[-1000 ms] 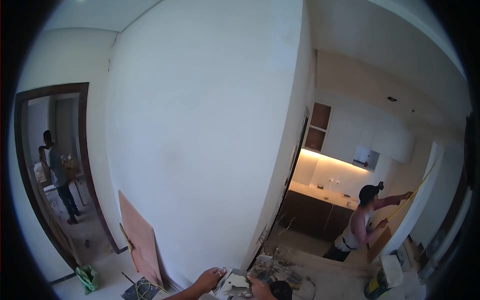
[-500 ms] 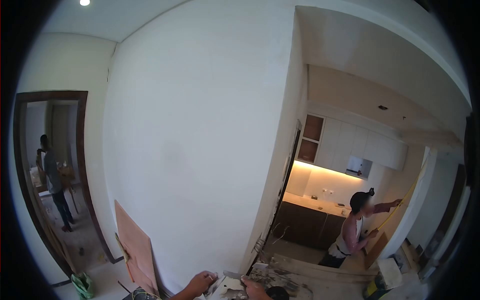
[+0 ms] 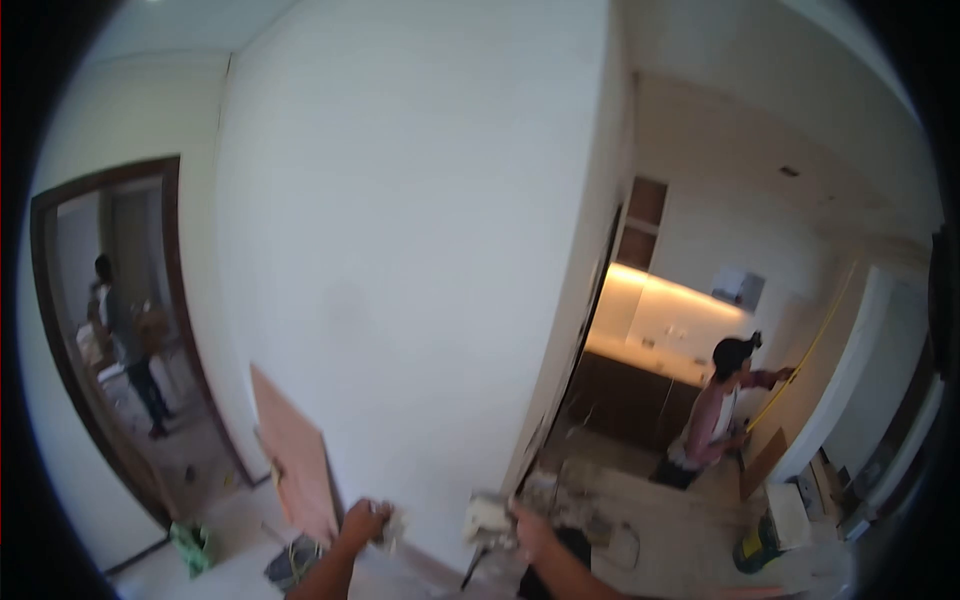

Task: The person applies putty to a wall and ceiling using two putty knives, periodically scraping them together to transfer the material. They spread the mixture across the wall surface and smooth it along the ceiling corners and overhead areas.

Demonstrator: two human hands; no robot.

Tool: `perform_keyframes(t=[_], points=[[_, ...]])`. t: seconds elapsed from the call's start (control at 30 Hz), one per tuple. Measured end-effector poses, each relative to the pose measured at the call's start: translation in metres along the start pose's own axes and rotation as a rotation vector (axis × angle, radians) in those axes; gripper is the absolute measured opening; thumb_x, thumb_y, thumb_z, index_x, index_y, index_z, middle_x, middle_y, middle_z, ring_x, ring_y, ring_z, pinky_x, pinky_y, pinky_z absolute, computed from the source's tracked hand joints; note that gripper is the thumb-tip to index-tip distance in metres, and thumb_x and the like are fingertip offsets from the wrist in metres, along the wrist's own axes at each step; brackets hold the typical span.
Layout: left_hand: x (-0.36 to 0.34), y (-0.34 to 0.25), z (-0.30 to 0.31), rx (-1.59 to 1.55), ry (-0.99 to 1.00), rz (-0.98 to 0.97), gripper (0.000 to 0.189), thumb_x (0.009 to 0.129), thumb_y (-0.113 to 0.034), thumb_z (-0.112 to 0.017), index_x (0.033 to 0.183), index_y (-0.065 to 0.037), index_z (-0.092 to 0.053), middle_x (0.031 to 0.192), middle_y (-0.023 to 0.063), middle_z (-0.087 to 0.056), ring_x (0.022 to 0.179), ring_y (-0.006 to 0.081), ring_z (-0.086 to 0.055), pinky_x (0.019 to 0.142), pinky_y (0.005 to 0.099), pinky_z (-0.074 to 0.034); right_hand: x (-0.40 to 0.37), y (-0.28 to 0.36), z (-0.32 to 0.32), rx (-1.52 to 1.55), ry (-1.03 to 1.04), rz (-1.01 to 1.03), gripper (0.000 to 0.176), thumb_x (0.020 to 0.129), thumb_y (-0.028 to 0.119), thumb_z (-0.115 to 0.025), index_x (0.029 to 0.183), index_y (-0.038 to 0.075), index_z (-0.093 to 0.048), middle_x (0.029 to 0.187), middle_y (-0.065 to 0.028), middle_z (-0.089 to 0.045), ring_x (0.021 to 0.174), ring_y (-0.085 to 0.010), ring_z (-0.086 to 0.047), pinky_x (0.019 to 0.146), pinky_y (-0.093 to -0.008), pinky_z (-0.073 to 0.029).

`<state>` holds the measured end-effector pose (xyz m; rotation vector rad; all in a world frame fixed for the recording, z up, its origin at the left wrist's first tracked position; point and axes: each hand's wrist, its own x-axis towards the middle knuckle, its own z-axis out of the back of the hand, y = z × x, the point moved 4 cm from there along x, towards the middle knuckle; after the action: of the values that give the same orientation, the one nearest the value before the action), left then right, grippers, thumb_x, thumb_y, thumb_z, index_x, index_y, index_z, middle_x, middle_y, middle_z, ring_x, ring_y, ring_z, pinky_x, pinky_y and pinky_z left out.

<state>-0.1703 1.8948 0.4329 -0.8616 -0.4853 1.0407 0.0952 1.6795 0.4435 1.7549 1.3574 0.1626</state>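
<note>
Low in the head view, my right hand grips a flat putty knife whose broad blade carries whitish putty. My left hand is closed at the foot of the white wall, fingers curled round a small pale tool smeared with putty; blur hides its exact shape. A gap separates the two hands, with the wall's lower part behind them. Neither hand appears to touch the wall.
A brown board leans on the wall at left, near a green bag. One person holds a long yellow strip at right; another person stands beyond the doorway. A bucket sits on the floor at lower right.
My hands have moved apart and higher in view, the left going left with its tool, the right keeping the putty-covered knife. The camera has tilted and shifted.
</note>
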Motion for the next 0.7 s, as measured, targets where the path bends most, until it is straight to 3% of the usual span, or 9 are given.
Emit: perform_keyframes(t=[0.03,0.07,0.1,0.17,0.27,0.47,0.7], points=[[-0.033,-0.032,0.023,-0.053,0.012,0.072,0.056,0.086,-0.048,-0.067,0.096,0.007,-0.062,0.087,0.0231,-0.067,0.078,0.0328,-0.068,0.069,0.0434,-0.054,-0.015,0.008,-0.006,-0.022,-0.039,-0.023,0.044,0.097,0.038,-0.057,0.126,0.004,-0.056,0.113,-0.0086,-0.064,0.102,-0.0256,-0.062,0.087,-0.0497,-0.051],[-0.010,0.017,0.001,0.117,-0.060,0.028,0.062,0.085,-0.052,-0.066,0.096,0.008,-0.061,0.092,0.0266,-0.066,0.088,0.0370,-0.065,0.078,0.0470,-0.051,-0.025,0.013,-0.005,-0.043,-0.077,-0.048,0.047,0.096,0.041,-0.057,0.126,0.005,-0.056,0.113,-0.0067,-0.064,0.099,-0.0258,-0.063,0.087,-0.0514,-0.051],[-0.008,0.038,-0.003,0.042,-0.042,0.079,0.063,0.084,-0.054,-0.064,0.097,0.007,-0.060,0.096,0.0279,-0.065,0.090,0.0394,-0.064,0.078,0.0478,-0.050,-0.050,0.029,-0.036,-0.051,-0.099,-0.059,0.047,0.097,0.044,-0.054,0.125,0.007,-0.058,0.114,-0.0080,-0.065,0.101,-0.0269,-0.064,0.087,-0.0505,-0.052],[-0.015,0.064,0.009,0.106,-0.085,0.096,0.058,0.084,-0.049,-0.066,0.103,0.005,-0.060,0.098,0.0285,-0.065,0.090,0.0422,-0.063,0.079,0.0476,-0.050,-0.053,0.038,-0.057,0.032,0.104,-0.017,0.049,0.099,0.044,-0.047,0.126,0.004,-0.057,0.116,-0.0126,-0.066,0.101,-0.0291,-0.066,0.090,-0.0464,-0.053],[-0.040,0.117,0.033,0.099,-0.152,0.201,0.052,0.083,-0.043,-0.069,0.100,0.005,-0.061,0.101,0.0298,-0.065,0.097,0.0446,-0.062,0.083,0.0488,-0.048,-0.058,0.048,-0.078,-0.051,0.179,0.096,0.049,0.099,0.041,-0.049,0.128,0.001,-0.054,0.118,-0.0116,-0.065,0.104,-0.0260,-0.065,0.091,-0.0435,-0.053],[-0.122,0.276,0.038,0.227,-0.063,0.635,0.053,0.083,-0.044,-0.067,0.099,0.006,-0.062,0.099,0.0278,-0.066,0.097,0.0426,-0.064,0.085,0.0465,-0.050,-0.032,0.030,-0.053,-0.155,0.066,-0.025,0.044,0.099,0.035,-0.052,0.127,0.001,-0.055,0.119,-0.0097,-0.065,0.105,-0.0238,-0.064,0.092,-0.0407,-0.052],[-0.271,0.331,0.019,0.400,0.062,0.965,0.059,0.085,-0.047,-0.061,0.105,0.009,-0.062,0.109,0.0285,-0.064,0.104,0.0401,-0.063,0.090,0.0436,-0.051,0.001,0.008,-0.005,-0.195,-0.017,-0.167,0.038,0.100,0.032,-0.051,0.125,0.004,-0.057,0.119,-0.0075,-0.064,0.106,-0.0234,-0.063,0.093,-0.0410,-0.050]])
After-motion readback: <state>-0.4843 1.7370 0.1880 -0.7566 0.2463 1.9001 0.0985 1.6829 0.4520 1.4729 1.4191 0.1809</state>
